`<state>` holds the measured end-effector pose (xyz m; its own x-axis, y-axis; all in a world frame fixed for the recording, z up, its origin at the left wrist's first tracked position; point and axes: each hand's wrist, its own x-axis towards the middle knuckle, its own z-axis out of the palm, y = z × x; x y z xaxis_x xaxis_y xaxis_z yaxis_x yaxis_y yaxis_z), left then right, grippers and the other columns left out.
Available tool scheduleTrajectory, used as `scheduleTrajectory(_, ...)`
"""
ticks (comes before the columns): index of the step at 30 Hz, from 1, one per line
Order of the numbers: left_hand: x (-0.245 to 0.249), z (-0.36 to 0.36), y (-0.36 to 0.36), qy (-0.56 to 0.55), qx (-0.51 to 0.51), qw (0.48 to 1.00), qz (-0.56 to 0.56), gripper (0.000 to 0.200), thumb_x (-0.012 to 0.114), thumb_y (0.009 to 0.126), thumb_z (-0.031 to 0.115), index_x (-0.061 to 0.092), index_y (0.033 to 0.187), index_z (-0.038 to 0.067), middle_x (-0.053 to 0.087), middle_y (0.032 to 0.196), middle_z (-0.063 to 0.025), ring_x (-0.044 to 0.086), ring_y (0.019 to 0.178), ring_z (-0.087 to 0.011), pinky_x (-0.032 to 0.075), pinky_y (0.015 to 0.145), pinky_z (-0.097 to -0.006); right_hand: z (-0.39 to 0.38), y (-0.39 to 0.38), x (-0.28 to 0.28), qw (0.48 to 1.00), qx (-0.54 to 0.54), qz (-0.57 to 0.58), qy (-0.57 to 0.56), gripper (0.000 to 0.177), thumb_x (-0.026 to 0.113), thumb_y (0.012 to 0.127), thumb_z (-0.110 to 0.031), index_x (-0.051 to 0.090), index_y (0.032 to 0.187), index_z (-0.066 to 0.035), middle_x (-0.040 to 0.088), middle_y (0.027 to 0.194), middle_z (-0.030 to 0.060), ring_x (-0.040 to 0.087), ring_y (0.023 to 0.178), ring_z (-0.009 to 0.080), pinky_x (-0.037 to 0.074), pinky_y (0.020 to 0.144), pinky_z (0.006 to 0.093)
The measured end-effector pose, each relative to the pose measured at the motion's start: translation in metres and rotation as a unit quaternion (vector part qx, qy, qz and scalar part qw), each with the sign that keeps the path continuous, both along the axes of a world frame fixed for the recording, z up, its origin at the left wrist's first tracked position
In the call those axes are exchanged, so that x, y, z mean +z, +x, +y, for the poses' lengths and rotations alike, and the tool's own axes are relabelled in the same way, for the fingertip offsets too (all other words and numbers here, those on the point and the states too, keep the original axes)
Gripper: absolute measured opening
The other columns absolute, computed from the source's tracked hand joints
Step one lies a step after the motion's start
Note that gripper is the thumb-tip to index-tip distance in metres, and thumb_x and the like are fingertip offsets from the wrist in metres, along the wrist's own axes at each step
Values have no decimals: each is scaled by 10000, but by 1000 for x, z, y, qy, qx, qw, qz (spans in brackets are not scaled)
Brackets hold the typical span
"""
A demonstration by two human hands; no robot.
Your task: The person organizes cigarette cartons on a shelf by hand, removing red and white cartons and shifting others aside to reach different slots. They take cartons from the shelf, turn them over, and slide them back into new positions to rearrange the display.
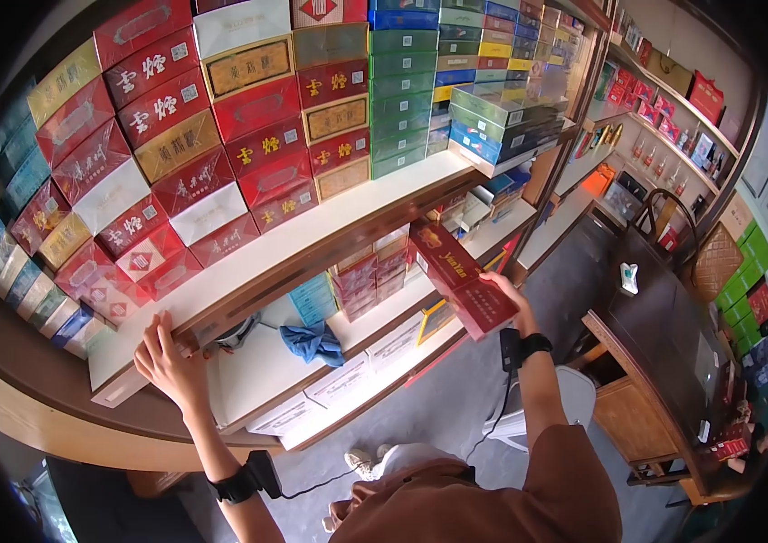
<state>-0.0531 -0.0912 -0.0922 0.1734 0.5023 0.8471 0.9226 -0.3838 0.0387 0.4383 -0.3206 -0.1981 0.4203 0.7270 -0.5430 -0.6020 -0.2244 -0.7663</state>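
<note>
My right hand [507, 297] grips the lower end of a long dark red cigarette carton [458, 276] with gold "YunYan" lettering. The carton is held tilted in front of the lower shelf, its upper end near the underside of the counter. My left hand [167, 360] rests at the front edge of the white upper shelf [248, 262], fingers stretched out and apart. Above that shelf rise tall stacks of cigarette cartons [257, 149] in red, gold, white and green.
The lower shelf [244, 385] bears a crumpled blue cloth [312, 344], light-blue packs [313, 300] and pink-red packs [370, 282]. A dark desk [651, 348] stands to the right, beside a white stool [574, 398]. A cable runs from each wrist strap.
</note>
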Motion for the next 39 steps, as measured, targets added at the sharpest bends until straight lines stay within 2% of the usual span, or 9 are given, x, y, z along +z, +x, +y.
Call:
scheduleTrajectory(14, 5, -6, 3, -29, -10, 999, -28, 542, 631, 577, 21, 561, 1110, 88, 552, 1127, -83, 465, 1068, -301, 310, 975, -450, 88, 21, 14, 973, -165, -46, 152, 435, 584, 861, -416, 622, 962, 5, 670, 840, 86, 640, 696, 154, 521, 676, 275)
scheduleTrajectory(16, 8, -8, 3, -45, -15, 998, -36, 553, 615, 554, 16, 564, 1100, 82, 558, 1121, -92, 466, 1077, -304, 302, 980, -458, 75, 7, 21, 965, -175, -142, 135, 446, 556, 886, -382, 605, 1015, 41, 665, 898, 99, 640, 753, 165, 515, 732, 283)
scheduleTrajectory(17, 7, -8, 3, -43, -15, 998, -34, 559, 615, 545, 18, 566, 1098, 83, 557, 1120, -92, 466, 1079, -302, 301, 981, -458, 56, 20, -14, 842, -89, -519, 118, 491, 542, 890, -383, 565, 1097, 62, 647, 986, 120, 631, 855, 182, 496, 807, 287)
scheduleTrajectory(20, 8, -6, 3, -33, -16, 999, -27, 551, 624, 548, 25, 566, 1093, 83, 556, 1113, -89, 464, 1060, -303, 306, 975, -458, 41, 1, -3, 965, -108, -205, 121, 631, 480, 868, -525, 513, 1216, 0, 601, 1132, 143, 604, 985, 250, 457, 901, 367)
scheduleTrajectory(22, 6, -6, 4, -26, -20, 999, -28, 537, 632, 560, 30, 563, 1090, 82, 554, 1107, -85, 461, 1039, -305, 313, 968, -457, 41, 40, -83, 928, -197, 173, 263, 733, 433, 823, -644, 530, 1205, -26, 592, 1156, 138, 597, 1000, 269, 438, 929, 402)
scheduleTrajectory(27, 4, -4, 3, -38, -11, 999, -27, 551, 604, 543, 33, 572, 1090, 84, 559, 1112, -88, 462, 1084, -293, 280, 988, -459, 64, 5, -117, 798, -469, 82, 370, 615, 335, 881, -552, 526, 1155, -36, 550, 1188, 136, 555, 1065, 290, 470, 880, 445)
scheduleTrajectory(33, 3, -4, 4, -41, -15, 998, -36, 547, 576, 536, 32, 577, 1080, 81, 550, 1122, -93, 451, 1081, -301, 275, 984, -467, 143, 31, -86, 802, -550, 111, 204, 573, 289, 888, -449, 472, 1188, 3, 485, 1250, 197, 535, 1090, 330, 435, 921, 449)
scheduleTrajectory(36, 1, -2, 2, -49, -6, 998, -30, 556, 574, 532, 36, 575, 1085, 84, 543, 1133, -98, 444, 1080, -307, 270, 980, -480, 243, 105, -186, 881, -444, -144, -73, 661, 271, 896, -454, 299, 1325, 48, 320, 1394, 204, 336, 1284, 329, 361, 1003, 450)
scheduleTrajectory(39, -1, -3, 1, -49, -15, 998, -21, 551, 572, 541, 58, 572, 1091, 84, 536, 1140, -100, 441, 1085, -303, 269, 974, -482, 252, 81, -170, 884, -383, -259, -62, 706, 273, 898, -499, 194, 1363, 27, 220, 1434, 193, 241, 1320, 329, 258, 1049, 406)
